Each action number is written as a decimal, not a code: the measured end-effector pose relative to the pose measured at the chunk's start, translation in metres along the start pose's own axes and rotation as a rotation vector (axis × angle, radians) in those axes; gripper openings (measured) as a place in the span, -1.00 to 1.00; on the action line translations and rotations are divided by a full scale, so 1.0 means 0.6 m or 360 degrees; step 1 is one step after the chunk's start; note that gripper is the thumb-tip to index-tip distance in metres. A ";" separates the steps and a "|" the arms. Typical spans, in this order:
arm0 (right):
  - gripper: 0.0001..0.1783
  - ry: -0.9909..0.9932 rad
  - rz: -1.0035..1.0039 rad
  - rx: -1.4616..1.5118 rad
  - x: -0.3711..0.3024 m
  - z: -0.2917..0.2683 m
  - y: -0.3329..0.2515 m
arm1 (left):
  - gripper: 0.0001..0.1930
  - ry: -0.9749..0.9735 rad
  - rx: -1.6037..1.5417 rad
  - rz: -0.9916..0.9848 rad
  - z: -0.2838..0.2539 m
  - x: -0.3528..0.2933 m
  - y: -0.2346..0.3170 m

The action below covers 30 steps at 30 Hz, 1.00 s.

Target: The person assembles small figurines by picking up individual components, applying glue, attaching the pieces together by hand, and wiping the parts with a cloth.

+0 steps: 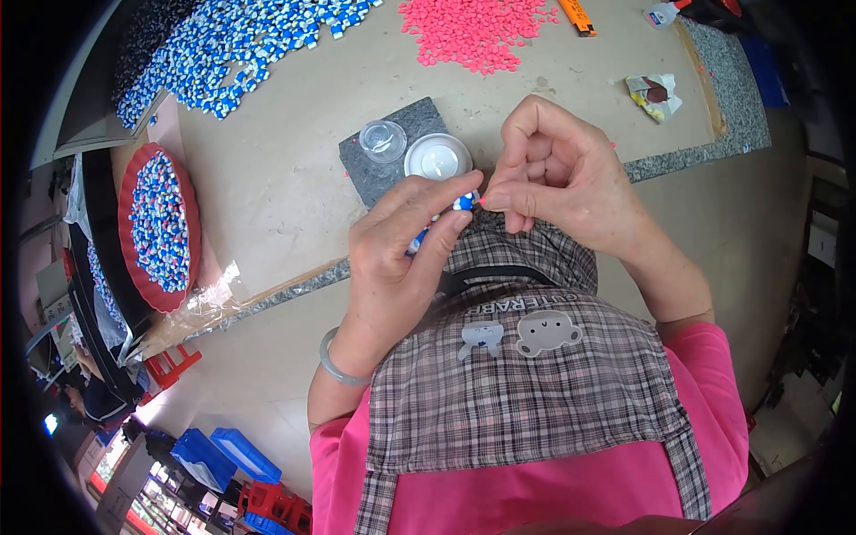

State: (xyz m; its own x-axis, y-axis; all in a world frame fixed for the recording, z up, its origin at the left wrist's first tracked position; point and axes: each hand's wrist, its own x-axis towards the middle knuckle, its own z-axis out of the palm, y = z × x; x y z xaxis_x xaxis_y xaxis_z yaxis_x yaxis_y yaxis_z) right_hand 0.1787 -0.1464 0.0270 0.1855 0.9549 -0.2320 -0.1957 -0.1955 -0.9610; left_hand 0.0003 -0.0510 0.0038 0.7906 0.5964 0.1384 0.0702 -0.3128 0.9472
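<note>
My left hand (388,245) is closed around several small blue-and-white pieces (464,202). One sticks out between its thumb and index finger, and more show in the palm. Meeting it from the right, my right hand (575,183) pinches a tiny pink piece (482,201) at the tips of thumb and index finger, right beside the blue-and-white piece. Whether the two touch is too small to tell. Just beyond my hands, a round white dish (439,159) and a clear plastic cup (382,141) stand on a dark grey slab (364,178).
Blue-and-white pieces lie in a large pile (241,53) at the far left, beside a pink pile (473,31). A red scalloped bowl (127,227) holds more at left. An orange box cutter (578,16), small bottle (662,14) and crumpled wrapper (654,96) lie at right.
</note>
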 end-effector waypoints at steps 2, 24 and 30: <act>-0.74 0.0007 0.0010 -0.0028 0.000 0.000 0.002 | -0.74 -0.0004 0.0105 0.0090 0.002 0.000 -0.001; -0.73 0.0278 -0.0996 -0.1381 -0.018 0.019 0.011 | -0.79 0.0001 0.0121 0.0203 0.014 0.001 0.001; -0.71 0.0319 -0.0860 -0.1291 -0.019 0.021 0.008 | -0.77 0.0107 0.0216 0.0388 0.019 0.002 -0.004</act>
State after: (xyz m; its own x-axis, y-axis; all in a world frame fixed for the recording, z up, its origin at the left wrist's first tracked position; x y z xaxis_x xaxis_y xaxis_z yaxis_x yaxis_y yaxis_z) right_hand 0.1637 -0.1556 0.0269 0.2294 0.9199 0.3179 0.6670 0.0893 -0.7397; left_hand 0.0083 -0.0579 -0.0015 0.7524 0.5376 0.3807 -0.0331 -0.5464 0.8369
